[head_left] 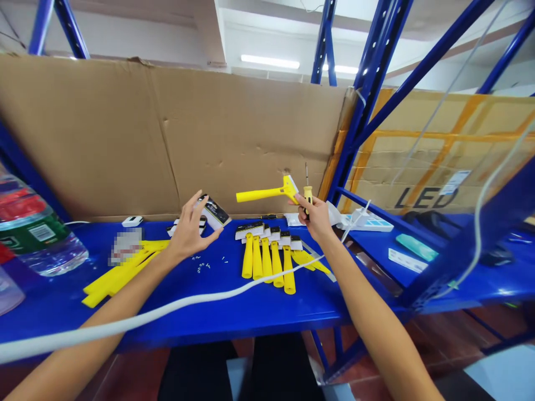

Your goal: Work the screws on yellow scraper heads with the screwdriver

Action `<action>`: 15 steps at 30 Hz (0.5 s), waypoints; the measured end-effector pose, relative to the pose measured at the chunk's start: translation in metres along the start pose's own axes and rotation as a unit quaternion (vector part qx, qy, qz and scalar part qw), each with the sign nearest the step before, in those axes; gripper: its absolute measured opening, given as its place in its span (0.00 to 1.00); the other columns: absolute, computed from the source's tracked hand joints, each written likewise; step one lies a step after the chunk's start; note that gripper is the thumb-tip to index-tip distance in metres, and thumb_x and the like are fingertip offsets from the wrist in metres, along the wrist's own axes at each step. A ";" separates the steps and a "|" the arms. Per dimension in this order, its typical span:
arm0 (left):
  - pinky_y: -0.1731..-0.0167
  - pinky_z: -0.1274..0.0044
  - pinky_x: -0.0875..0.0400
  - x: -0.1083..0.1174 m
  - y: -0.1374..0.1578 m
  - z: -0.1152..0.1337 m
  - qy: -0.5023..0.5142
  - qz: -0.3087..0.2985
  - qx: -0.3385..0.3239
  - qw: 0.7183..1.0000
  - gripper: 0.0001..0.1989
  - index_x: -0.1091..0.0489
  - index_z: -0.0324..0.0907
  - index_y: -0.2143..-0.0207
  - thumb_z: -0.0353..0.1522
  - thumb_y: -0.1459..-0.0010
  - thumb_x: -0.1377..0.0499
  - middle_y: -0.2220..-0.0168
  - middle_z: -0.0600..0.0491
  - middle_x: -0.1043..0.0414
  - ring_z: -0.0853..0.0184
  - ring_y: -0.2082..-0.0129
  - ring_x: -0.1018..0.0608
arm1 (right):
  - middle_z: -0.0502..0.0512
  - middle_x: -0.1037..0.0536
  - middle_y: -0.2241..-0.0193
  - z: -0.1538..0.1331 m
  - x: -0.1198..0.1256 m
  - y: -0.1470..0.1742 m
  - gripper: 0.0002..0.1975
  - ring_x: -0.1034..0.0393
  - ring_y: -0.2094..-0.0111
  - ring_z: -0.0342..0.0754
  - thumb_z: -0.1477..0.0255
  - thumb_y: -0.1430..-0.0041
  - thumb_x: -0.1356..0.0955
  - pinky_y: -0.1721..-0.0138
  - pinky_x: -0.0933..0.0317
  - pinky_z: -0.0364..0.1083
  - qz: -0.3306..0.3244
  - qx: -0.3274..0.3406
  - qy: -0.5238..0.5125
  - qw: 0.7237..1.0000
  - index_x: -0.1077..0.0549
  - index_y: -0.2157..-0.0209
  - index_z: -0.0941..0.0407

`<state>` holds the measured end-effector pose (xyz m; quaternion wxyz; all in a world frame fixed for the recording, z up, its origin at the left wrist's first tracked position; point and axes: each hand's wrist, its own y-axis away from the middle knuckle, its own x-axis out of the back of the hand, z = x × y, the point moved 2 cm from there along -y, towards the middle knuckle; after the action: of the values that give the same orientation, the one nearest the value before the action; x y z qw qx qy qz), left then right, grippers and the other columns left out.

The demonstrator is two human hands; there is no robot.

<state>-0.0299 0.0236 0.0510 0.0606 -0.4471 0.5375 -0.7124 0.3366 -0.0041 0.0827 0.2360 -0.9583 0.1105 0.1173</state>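
A yellow scraper (267, 192) is being held raised above the worktop (167, 317), its plain handle being pointed leftward, almost level and dipping slightly at its far end. Its flared head, pierced by small openings, is being turned to the right, and a white strip is being carried along the slanted outer edge. Just beside that head, a screwdriver (308, 192) with a pale yellow and black handle is being held upright, its thin shank pointing up. Well apart, on the left, a black-and-white piece (215, 212) is being held tilted, apparently with printing on its dark face.
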 end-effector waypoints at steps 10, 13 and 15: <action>0.32 0.45 0.37 -0.001 0.005 0.039 0.090 0.077 -0.125 0.985 0.56 0.57 0.50 0.23 0.40 0.43 0.27 0.25 0.34 0.50 0.40 0.26 0.41 | 0.59 0.13 0.67 0.017 -0.013 0.010 0.21 0.46 0.85 0.37 0.54 0.50 0.19 0.86 0.48 0.42 -0.083 -0.014 0.036 0.996 0.24 0.70 0.55; 0.33 0.44 0.37 -0.004 0.006 0.041 0.094 0.076 -0.132 0.984 0.56 0.57 0.51 0.23 0.40 0.44 0.26 0.25 0.35 0.50 0.40 0.26 0.41 | 0.59 0.13 0.67 0.018 -0.015 0.013 0.21 0.44 0.85 0.37 0.55 0.50 0.19 0.86 0.47 0.42 -0.105 -0.013 0.045 0.993 0.23 0.68 0.55; 0.33 0.44 0.36 -0.005 0.007 0.042 0.098 0.066 -0.135 0.984 0.56 0.57 0.52 0.23 0.40 0.44 0.26 0.24 0.35 0.51 0.40 0.26 0.41 | 0.59 0.13 0.67 0.018 -0.016 0.014 0.20 0.44 0.85 0.37 0.55 0.49 0.19 0.85 0.46 0.42 -0.114 -0.013 0.048 0.992 0.23 0.68 0.56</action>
<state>0.0004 -0.0063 0.0433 -0.0063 -0.3428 0.6607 -0.6677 0.3147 -0.0051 0.0659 0.2301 -0.9721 0.0104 0.0451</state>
